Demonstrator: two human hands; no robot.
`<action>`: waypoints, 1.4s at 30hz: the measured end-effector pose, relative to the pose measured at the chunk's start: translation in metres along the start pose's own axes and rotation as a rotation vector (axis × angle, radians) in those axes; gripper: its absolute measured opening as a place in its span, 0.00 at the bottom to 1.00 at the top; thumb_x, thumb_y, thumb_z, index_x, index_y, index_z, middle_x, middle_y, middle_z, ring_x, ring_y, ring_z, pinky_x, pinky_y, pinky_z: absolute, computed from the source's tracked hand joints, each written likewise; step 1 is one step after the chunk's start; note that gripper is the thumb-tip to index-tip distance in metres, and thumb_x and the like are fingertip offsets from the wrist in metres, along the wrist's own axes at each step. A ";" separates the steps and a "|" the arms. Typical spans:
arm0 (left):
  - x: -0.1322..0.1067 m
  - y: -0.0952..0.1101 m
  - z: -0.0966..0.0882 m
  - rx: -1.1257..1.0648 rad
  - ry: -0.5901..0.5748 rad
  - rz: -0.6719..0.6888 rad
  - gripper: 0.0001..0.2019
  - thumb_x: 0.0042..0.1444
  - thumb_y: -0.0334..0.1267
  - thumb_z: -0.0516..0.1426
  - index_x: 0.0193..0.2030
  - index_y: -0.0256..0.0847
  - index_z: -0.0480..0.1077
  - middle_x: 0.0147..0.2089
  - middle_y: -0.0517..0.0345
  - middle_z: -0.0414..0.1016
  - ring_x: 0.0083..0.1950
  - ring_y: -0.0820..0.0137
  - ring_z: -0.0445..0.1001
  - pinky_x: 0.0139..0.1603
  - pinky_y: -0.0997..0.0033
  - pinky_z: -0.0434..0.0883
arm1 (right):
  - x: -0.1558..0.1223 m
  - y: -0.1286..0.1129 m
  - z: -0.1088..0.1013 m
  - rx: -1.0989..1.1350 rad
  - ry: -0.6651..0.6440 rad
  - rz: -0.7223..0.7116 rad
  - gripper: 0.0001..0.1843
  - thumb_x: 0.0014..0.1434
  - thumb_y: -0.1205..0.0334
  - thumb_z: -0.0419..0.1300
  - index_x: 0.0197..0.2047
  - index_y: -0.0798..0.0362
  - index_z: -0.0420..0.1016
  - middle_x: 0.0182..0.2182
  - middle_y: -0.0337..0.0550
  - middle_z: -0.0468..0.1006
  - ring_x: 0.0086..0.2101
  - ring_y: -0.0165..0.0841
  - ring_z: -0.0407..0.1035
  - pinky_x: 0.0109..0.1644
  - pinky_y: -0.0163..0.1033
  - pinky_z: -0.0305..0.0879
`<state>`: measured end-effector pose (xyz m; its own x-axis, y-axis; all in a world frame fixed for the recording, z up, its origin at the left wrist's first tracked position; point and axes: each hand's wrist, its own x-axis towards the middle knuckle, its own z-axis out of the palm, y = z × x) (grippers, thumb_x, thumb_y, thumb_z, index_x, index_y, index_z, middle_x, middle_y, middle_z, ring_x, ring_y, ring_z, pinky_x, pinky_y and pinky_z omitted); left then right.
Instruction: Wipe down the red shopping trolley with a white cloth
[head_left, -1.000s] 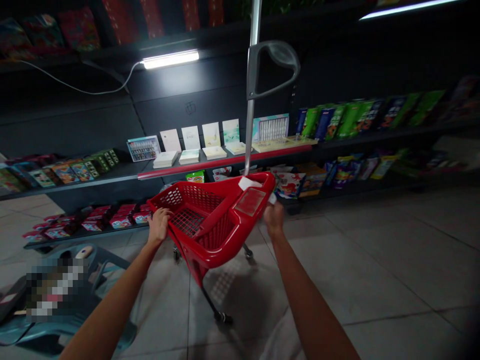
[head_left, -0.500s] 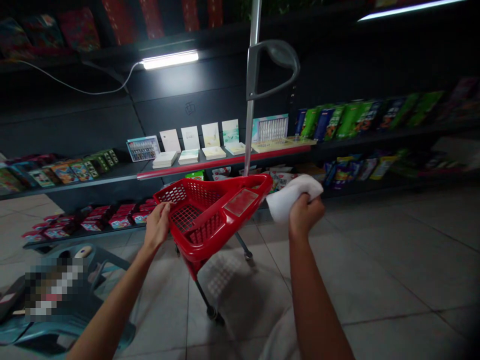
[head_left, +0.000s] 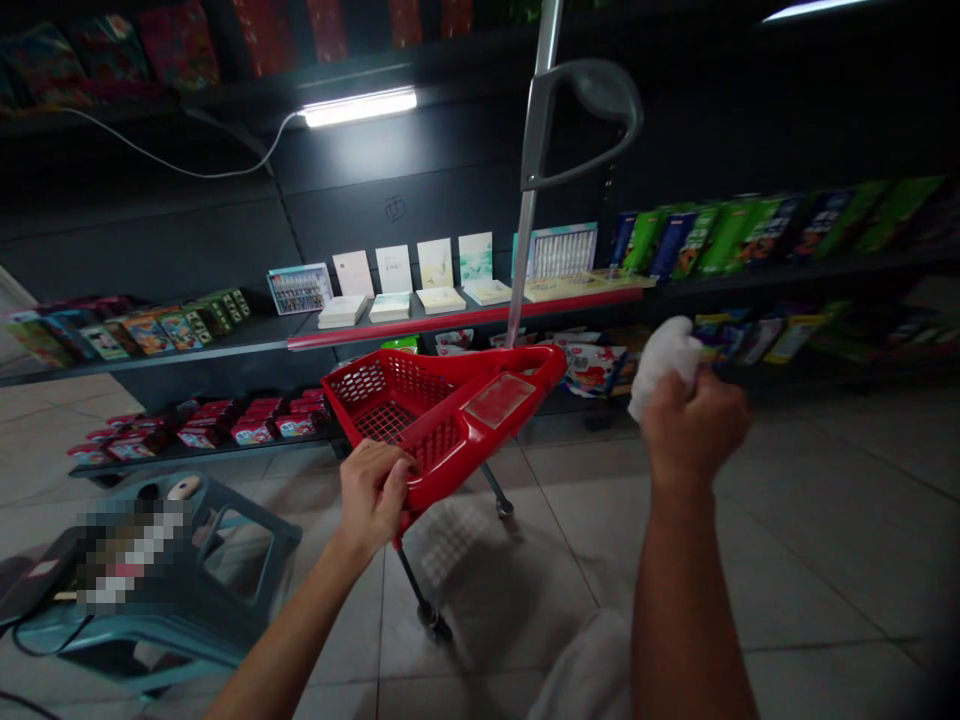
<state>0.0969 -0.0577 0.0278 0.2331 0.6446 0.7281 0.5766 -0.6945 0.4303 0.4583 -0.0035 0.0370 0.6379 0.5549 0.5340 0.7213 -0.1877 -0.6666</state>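
One red mesh-sided plastic shopping trolley [head_left: 457,455] stands at near centre, its near rim clasped by the left hand [head_left: 373,495]; the right hand [head_left: 694,430], closed into a fist farther right, squeezes a crumpled white cloth [head_left: 664,365].

My right hand [head_left: 694,430], with the white cloth [head_left: 664,365] balled in it, has room to swing over the tile floor [head_left: 795,540] to the right of the red shopping cart [head_left: 480,420], out to the lower shelf [head_left: 817,365]. Going left, the cart's basket and upright metal pole [head_left: 526,250] stand in the way, with my left hand [head_left: 371,495] on the basket's rim. Beyond that, a blue plastic stool [head_left: 247,530] blocks the floor at lower left, near the cart's legs.
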 end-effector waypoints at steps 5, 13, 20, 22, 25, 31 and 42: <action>-0.006 -0.006 0.013 -0.067 0.147 -0.017 0.16 0.68 0.45 0.49 0.36 0.43 0.74 0.33 0.54 0.79 0.34 0.65 0.74 0.39 0.62 0.66 | -0.030 -0.050 0.023 0.274 -0.138 -0.479 0.26 0.60 0.64 0.51 0.57 0.55 0.79 0.53 0.53 0.80 0.55 0.47 0.72 0.62 0.54 0.66; -0.011 -0.019 0.022 -0.335 0.311 -0.164 0.15 0.64 0.53 0.53 0.46 0.44 0.66 0.27 0.63 0.68 0.26 0.71 0.68 0.30 0.71 0.64 | -0.095 -0.121 -0.030 0.387 -0.572 -0.899 0.22 0.61 0.70 0.55 0.55 0.51 0.81 0.55 0.45 0.80 0.56 0.43 0.74 0.66 0.53 0.66; -0.013 -0.028 0.014 -0.417 0.434 -0.217 0.15 0.63 0.53 0.56 0.43 0.44 0.68 0.34 0.61 0.72 0.30 0.72 0.70 0.32 0.73 0.67 | -0.148 -0.157 -0.047 0.539 -0.767 -1.108 0.22 0.64 0.67 0.56 0.60 0.57 0.76 0.58 0.50 0.78 0.58 0.38 0.72 0.71 0.46 0.61; -0.014 -0.032 0.008 -0.435 0.425 -0.223 0.16 0.61 0.55 0.56 0.43 0.44 0.68 0.34 0.61 0.72 0.30 0.72 0.70 0.32 0.72 0.67 | -0.145 -0.153 -0.038 0.589 -0.784 -1.142 0.23 0.64 0.68 0.55 0.61 0.55 0.75 0.60 0.48 0.77 0.60 0.36 0.71 0.71 0.45 0.60; -0.016 -0.038 -0.002 -0.465 0.416 -0.206 0.16 0.59 0.53 0.58 0.44 0.43 0.68 0.31 0.62 0.72 0.28 0.72 0.69 0.31 0.72 0.66 | -0.132 -0.141 -0.018 0.693 -0.730 -1.216 0.23 0.63 0.68 0.55 0.60 0.53 0.76 0.58 0.45 0.78 0.58 0.35 0.72 0.70 0.46 0.62; -0.018 -0.049 -0.023 -0.511 0.401 -0.213 0.06 0.53 0.41 0.57 0.34 0.42 0.68 0.24 0.62 0.69 0.25 0.71 0.68 0.32 0.68 0.66 | -0.104 -0.105 0.023 0.773 -0.411 -1.219 0.26 0.63 0.64 0.53 0.63 0.50 0.74 0.58 0.46 0.78 0.59 0.38 0.72 0.70 0.52 0.62; -0.017 -0.083 -0.089 -0.527 0.322 -0.213 0.03 0.42 0.38 0.53 0.22 0.43 0.66 0.15 0.60 0.64 0.19 0.69 0.60 0.34 0.60 0.65 | -0.074 -0.039 0.065 0.741 -0.120 -0.574 0.21 0.61 0.57 0.53 0.51 0.53 0.80 0.51 0.51 0.82 0.53 0.45 0.75 0.61 0.51 0.69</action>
<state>-0.0245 -0.0392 0.0267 -0.1376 0.7142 0.6863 0.1035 -0.6787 0.7271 0.3660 0.0154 -0.0100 0.1769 0.4902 0.8535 0.5351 0.6799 -0.5014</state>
